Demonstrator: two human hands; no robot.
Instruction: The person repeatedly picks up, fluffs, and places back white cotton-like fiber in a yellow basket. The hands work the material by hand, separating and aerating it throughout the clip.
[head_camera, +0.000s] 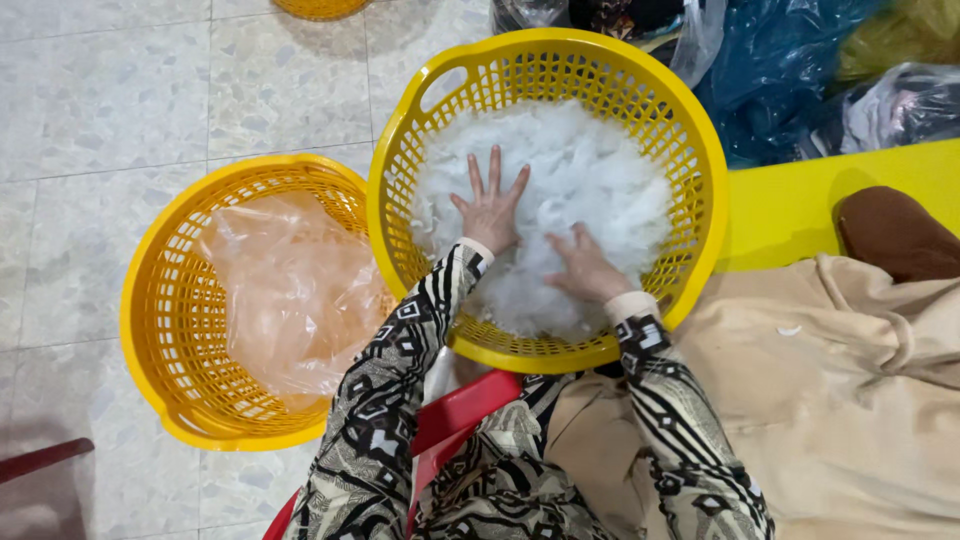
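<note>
Two round yellow plastic baskets with latticed walls are seen on a pale speckled tile floor. One, the nearer basket (690, 150), is propped against the person's lap and is filled with white fluffy fibre stuffing (590, 170). Beside it, to the left, the second basket (150, 300) is lined with a crumpled, translucent peach plastic bag (290, 290). Blue and clear plastic bags (770, 80) are piled behind, and a beige cloth (830, 380) is spread at the right, over a yellow surface (790, 205). The left hand (490, 205) is laid flat on the stuffing, fingers spread open. The right hand (585, 265) is pressed into the stuffing just beside it, fingers loosely curled and partly buried; whether anything is gripped cannot be told.
</note>
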